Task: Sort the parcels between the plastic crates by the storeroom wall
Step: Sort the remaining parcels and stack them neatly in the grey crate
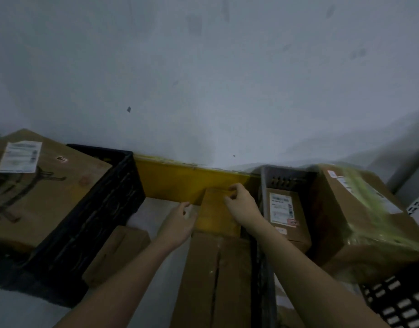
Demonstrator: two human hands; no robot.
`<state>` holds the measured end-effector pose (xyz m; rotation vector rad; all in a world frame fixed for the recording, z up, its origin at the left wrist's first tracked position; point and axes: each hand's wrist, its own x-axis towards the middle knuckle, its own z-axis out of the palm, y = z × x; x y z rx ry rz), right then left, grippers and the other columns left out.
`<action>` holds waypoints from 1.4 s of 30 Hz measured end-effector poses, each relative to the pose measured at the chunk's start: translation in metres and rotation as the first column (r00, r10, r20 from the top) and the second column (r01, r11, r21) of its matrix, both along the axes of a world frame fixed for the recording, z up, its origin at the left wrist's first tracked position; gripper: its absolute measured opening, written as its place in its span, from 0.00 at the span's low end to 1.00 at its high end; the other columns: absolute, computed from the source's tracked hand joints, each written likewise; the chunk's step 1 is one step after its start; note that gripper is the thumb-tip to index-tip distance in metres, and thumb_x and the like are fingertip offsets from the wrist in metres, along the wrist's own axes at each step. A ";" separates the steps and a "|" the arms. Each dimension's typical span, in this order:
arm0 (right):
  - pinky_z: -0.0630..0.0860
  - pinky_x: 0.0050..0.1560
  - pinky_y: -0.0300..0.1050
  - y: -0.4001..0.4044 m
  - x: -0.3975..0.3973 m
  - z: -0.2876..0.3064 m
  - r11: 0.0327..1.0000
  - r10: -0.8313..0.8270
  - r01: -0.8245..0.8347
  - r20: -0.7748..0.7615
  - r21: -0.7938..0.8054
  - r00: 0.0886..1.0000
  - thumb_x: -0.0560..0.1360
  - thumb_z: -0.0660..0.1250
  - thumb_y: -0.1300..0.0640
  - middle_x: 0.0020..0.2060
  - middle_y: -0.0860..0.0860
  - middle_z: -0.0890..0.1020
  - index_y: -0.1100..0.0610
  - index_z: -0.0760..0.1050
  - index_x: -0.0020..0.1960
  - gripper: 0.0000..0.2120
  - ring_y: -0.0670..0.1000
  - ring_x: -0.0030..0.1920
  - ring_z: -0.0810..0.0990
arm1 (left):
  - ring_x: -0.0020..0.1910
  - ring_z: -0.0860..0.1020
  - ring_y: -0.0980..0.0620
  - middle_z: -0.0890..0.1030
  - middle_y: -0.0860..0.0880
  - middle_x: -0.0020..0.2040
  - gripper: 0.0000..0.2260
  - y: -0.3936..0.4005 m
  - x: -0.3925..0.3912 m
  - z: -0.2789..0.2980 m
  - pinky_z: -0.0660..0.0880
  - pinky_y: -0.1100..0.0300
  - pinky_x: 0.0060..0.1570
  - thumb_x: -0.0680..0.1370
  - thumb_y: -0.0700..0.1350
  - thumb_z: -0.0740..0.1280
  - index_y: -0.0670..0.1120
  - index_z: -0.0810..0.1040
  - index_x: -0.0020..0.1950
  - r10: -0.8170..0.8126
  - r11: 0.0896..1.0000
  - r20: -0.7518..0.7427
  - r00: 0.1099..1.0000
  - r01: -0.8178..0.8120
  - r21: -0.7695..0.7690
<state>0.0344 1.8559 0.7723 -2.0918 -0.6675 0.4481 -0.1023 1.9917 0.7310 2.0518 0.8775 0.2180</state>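
Your right hand (241, 204) pinches the far top edge of the small yellowish parcel (216, 214), while your left hand (180, 221) curls at its left side (contact unclear). It stands between the black crate (97, 209) and grey crate (272, 176), its long axis running toward the wall (203, 79).

1 head cam, looks fwd/down, close to wall (203, 79).

Dim light falls on a scuffed grey-white wall (227, 79) with a yellow skirting band (180, 178).
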 end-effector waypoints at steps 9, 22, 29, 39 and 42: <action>0.71 0.67 0.61 0.053 0.037 -0.088 0.850 -0.465 0.375 -0.189 -0.371 0.865 0.80 0.64 0.51 0.76 0.59 0.59 0.55 0.49 0.80 0.35 0.65 0.72 0.65 | 0.66 0.72 0.44 0.69 0.45 0.72 0.27 0.052 0.054 -0.076 0.73 0.51 0.60 0.80 0.52 0.65 0.50 0.61 0.77 -0.108 0.955 -0.120 0.987 0.069 -0.289; 0.74 0.38 0.46 0.040 0.039 -0.089 0.880 -0.457 0.385 -0.280 -0.278 0.844 0.79 0.63 0.52 0.43 0.47 0.74 0.55 0.68 0.68 0.19 0.49 0.41 0.75 | 0.51 0.79 0.50 0.79 0.51 0.53 0.11 0.062 0.066 -0.072 0.77 0.57 0.46 0.80 0.48 0.65 0.49 0.74 0.63 -0.058 0.868 0.004 0.998 0.053 -0.494; 0.75 0.62 0.62 0.036 0.022 -0.023 0.939 -0.341 0.342 -0.235 -0.037 0.910 0.78 0.63 0.38 0.62 0.55 0.75 0.51 0.68 0.69 0.25 0.61 0.61 0.76 | 0.47 0.80 0.49 0.80 0.50 0.49 0.11 0.057 0.051 -0.012 0.78 0.52 0.45 0.84 0.54 0.57 0.52 0.76 0.55 0.091 0.919 0.117 0.989 -0.038 -0.391; 0.76 0.63 0.57 -0.005 -0.042 0.055 0.933 -0.032 0.000 0.081 0.361 0.996 0.77 0.69 0.46 0.67 0.45 0.70 0.39 0.58 0.71 0.28 0.52 0.68 0.71 | 0.67 0.70 0.43 0.65 0.45 0.72 0.22 0.018 0.008 0.077 0.72 0.47 0.64 0.81 0.49 0.64 0.49 0.66 0.75 0.279 0.947 0.385 0.880 -0.186 -0.261; 0.66 0.66 0.60 -0.018 -0.067 0.059 0.998 0.003 -0.041 0.561 0.055 0.828 0.77 0.65 0.44 0.71 0.48 0.68 0.38 0.59 0.73 0.27 0.54 0.70 0.67 | 0.70 0.66 0.44 0.59 0.48 0.74 0.34 -0.005 -0.008 0.105 0.70 0.44 0.67 0.75 0.60 0.70 0.57 0.60 0.78 0.208 0.974 0.454 0.866 -0.140 -0.178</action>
